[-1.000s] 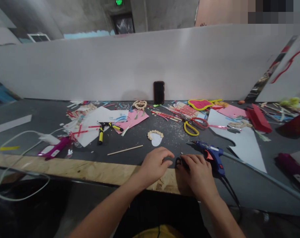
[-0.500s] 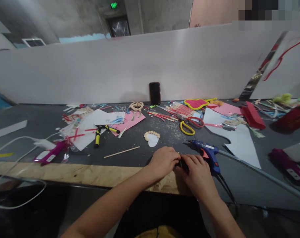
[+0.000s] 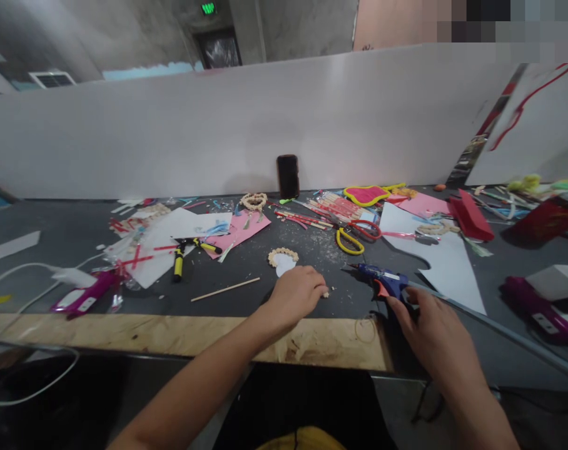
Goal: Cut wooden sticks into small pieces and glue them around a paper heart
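My left hand is closed in a pinch with a small beige piece at its fingertips, low over the dark tabletop. Just beyond it lies a white paper heart, its upper edge lined with small beige pieces; my fingers hide its lower part. To the right, my right hand is around the handle of a blue hot glue gun, thumb close to the orange trigger. The gun lies on its side, nozzle pointing left. Most of its handle is hidden by my hand.
A thin wooden stick lies left of my hands. Beyond are yellow-and-red scissors, yellow-black pliers, a propped phone and white paper. A rubber band rests on the wooden front edge.
My hands were together in front, around something dark. They have parted: the right has moved right onto the glue gun, the left slightly left with the small beige piece.
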{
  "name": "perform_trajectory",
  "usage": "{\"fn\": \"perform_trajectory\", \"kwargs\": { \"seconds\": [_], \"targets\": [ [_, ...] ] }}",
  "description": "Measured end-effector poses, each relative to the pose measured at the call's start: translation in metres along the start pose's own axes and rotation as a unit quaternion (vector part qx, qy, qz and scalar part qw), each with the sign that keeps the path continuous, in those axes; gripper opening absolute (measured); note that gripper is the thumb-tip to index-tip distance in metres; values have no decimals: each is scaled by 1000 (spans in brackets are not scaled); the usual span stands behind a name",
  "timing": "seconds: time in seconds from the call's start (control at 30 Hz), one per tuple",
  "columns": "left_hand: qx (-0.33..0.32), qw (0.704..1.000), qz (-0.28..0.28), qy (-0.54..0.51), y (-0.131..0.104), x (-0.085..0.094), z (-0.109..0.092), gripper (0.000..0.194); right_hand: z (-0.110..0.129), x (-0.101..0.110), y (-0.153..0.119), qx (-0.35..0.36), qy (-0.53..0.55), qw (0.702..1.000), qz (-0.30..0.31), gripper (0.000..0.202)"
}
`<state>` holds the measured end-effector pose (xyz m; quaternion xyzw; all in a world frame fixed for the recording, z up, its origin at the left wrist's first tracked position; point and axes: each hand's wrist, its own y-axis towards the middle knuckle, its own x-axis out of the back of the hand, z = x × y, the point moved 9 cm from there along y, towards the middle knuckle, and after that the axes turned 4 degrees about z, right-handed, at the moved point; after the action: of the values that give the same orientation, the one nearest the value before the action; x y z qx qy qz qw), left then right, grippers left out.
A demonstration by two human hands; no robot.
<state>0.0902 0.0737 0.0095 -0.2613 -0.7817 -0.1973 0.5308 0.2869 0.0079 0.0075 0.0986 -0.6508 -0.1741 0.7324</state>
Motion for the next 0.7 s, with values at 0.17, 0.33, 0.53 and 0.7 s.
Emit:
{"fn": "perform_trajectory", "kwargs": {
  "seconds": [0.17,0.33,0.53,0.7],
  "targets": [
    [4,1000,9,21,19,-3,-2,21,-7,-23,14,-56,-62,988,130,46],
    [19,999,27,42,36,-16,-8,12,-13,-30,24,-107,-9,971,216,45],
    [24,999,27,41,35,-21,-9,11,-30,-28,18,-143,128,958,214,47],
    [26,1000,11,-10,32,-20,-4,13,-38,-14,0,-222,414,877,101,47]
  ]
}}
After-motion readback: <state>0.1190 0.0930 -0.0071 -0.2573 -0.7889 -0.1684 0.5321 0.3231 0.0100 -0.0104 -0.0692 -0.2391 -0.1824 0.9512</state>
